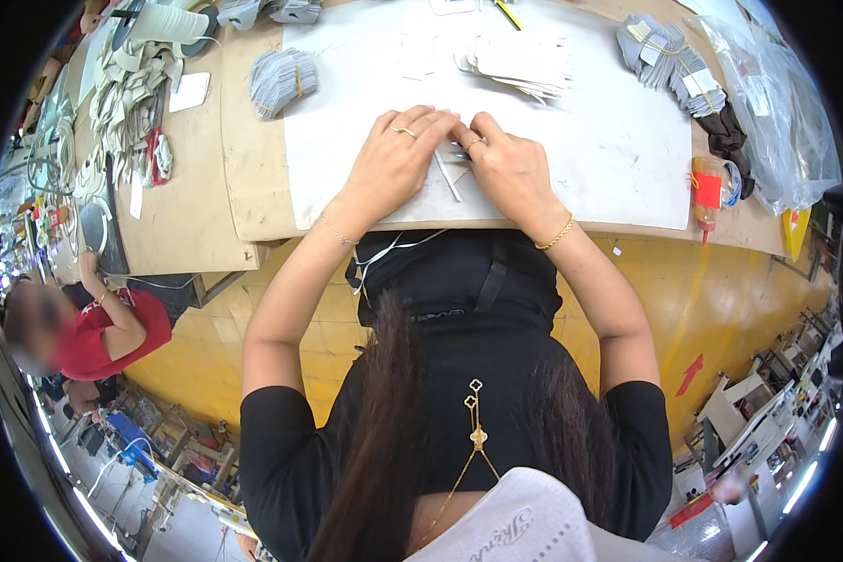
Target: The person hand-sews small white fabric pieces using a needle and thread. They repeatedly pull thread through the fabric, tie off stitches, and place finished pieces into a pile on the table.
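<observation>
Left hand [395,159] and right hand [508,167], fingers together, press a small grey flat piece [455,161] onto the white mat [618,150] on the wooden table [197,206].

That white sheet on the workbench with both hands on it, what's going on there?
A person seated at a wooden workbench presses both hands together on a white rectangular work sheet. The left hand and right hand meet over a small flat grey piece, with a thin pale stick lying between them. A loose stack of white cut pieces sits farther back, and banded bundles of grey cut pieces lie to the side.
</observation>
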`<action>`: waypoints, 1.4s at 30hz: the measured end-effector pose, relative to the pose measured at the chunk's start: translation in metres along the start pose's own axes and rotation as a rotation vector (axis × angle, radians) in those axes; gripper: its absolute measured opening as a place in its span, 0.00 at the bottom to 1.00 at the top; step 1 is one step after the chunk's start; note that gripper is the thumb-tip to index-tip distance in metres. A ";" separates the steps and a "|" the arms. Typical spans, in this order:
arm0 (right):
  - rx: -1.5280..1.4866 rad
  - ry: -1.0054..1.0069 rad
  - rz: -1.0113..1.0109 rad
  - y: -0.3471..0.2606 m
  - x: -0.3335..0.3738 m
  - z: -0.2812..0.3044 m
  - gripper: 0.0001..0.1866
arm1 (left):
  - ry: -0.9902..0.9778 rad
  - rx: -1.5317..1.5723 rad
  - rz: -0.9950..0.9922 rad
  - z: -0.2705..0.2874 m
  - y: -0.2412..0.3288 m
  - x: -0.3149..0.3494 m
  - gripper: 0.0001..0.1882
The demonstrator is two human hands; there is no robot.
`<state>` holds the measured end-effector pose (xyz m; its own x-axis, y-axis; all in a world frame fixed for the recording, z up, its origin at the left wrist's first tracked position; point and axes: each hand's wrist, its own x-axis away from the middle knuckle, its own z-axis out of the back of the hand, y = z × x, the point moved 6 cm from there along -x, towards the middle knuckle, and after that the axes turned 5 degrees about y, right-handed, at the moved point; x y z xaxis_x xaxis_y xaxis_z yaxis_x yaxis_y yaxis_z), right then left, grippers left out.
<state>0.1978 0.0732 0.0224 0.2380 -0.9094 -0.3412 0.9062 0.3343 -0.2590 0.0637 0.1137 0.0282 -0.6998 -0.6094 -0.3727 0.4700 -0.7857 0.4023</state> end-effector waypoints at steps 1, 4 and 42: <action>-0.007 -0.003 -0.007 0.001 0.003 0.002 0.14 | 0.012 -0.031 0.005 -0.002 0.000 0.001 0.21; -0.071 0.009 -0.075 0.007 0.015 0.014 0.19 | 0.017 -0.063 0.006 -0.008 0.001 0.003 0.21; -0.344 -0.278 -0.601 0.003 0.032 0.051 0.12 | -0.260 0.418 0.442 0.016 -0.005 -0.018 0.14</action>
<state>0.2260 0.0327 0.0572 -0.1428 -0.9737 0.1775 0.7582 -0.2229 -0.6127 0.0653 0.1301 0.0460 -0.6203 -0.7786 0.0949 0.5314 -0.3281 0.7810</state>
